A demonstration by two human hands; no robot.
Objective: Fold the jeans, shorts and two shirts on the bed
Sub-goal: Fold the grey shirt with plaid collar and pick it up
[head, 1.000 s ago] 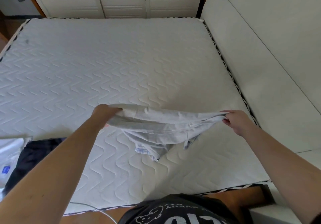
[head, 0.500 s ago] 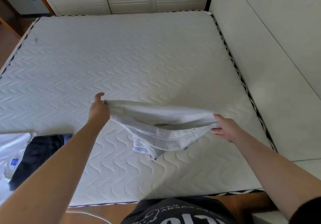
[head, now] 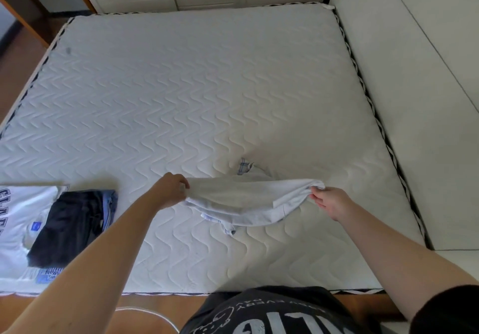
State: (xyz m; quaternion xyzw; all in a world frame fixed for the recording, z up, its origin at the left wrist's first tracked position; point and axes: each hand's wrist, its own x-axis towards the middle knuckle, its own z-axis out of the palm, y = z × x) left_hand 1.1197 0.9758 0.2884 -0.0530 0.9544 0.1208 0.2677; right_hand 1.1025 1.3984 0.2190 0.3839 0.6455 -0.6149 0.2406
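Your left hand (head: 172, 189) pinches one end of the pale garment (head: 243, 201) and your right hand (head: 330, 201) pinches the other, fingers curled round the cloth, so it hangs stretched between them low over the near middle of the mattress (head: 197, 95). Its far edge, with a small blue checked label, touches the quilted surface. Well to the left, near the bed's front edge, a folded dark garment (head: 70, 227) lies on a white printed shirt (head: 18, 219).
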